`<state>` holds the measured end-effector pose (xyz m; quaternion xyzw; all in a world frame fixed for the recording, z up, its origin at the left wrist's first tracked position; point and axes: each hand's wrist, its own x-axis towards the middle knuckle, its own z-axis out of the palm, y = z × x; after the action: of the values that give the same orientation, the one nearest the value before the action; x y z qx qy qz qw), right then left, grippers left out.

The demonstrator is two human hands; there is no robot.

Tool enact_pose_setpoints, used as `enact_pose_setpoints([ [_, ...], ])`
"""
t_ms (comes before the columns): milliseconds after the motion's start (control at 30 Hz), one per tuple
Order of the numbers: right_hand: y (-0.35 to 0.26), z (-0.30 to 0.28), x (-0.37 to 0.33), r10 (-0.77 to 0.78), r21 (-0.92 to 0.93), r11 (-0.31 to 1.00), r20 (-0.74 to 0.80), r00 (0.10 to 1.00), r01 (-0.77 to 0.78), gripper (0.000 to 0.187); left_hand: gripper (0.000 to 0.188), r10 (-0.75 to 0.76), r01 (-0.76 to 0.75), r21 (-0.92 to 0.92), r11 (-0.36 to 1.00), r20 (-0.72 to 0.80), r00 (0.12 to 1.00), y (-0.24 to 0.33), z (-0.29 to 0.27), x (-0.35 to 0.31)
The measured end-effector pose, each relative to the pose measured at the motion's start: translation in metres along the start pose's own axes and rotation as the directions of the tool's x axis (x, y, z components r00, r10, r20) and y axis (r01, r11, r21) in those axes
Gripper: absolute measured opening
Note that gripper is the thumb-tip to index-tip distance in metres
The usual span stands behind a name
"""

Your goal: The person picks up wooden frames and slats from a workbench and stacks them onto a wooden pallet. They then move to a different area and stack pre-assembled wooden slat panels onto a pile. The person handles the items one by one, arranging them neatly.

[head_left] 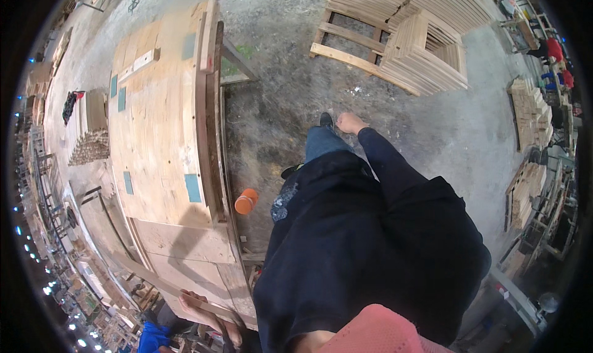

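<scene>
My right hand [350,123] hangs out ahead of me at the end of a dark long sleeve, close to my shoe. Its fingers look curled, and nothing shows in them. At the lower left, beside my torso, my left hand [193,300] has its fingers round a long wooden board [162,283]. That board runs slantwise past the near end of a wooden work table [157,149]. Part of the left forearm is bare, and the upper arm is mostly hidden by the frame's edge.
Blue-green patches and a small wood block [139,65] are on the table. An orange container [246,201] is beside its right edge. Ahead right, stacked wooden frames [426,53] stand by a pallet [352,56]. Wood piles [531,115] line the right. A person in blue [154,337] is lower left.
</scene>
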<state>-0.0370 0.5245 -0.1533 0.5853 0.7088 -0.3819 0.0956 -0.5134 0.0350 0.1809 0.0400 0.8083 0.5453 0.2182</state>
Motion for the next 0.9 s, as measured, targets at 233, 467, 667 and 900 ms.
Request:
enact_pose_setpoints([
  [233, 0.063, -0.049, 0.041, 0.037, 0.192, 0.981, -0.070, 0.997, -0.023, 0.026, 0.070, 0.221, -0.400, 0.406, 0.822, 0.421, 0.880, 0.096, 0.150, -0.014],
  [467, 0.152, -0.112, 0.043, 0.156, 0.401, 0.914, -0.202, 0.967, -0.064, 0.026, 0.080, 0.311, -0.826, 0.427, 0.369, 0.780, 0.542, 0.192, 0.404, -0.027],
  [667, 0.270, -0.143, 0.004, 0.419, 0.677, 0.729, -0.331, 0.846, -0.097, 0.023, 0.066, 0.119, -0.998, 0.035, 0.057, 0.992, 0.042, 0.224, 0.595, -0.034],
  [900, 0.301, -0.195, -0.078, 0.800, 0.902, 0.322, -0.421, 0.427, 0.287, 0.021, 0.067, -0.126, -0.893, -0.426, -0.146, 0.903, -0.410, 0.205, 0.796, -0.110],
])
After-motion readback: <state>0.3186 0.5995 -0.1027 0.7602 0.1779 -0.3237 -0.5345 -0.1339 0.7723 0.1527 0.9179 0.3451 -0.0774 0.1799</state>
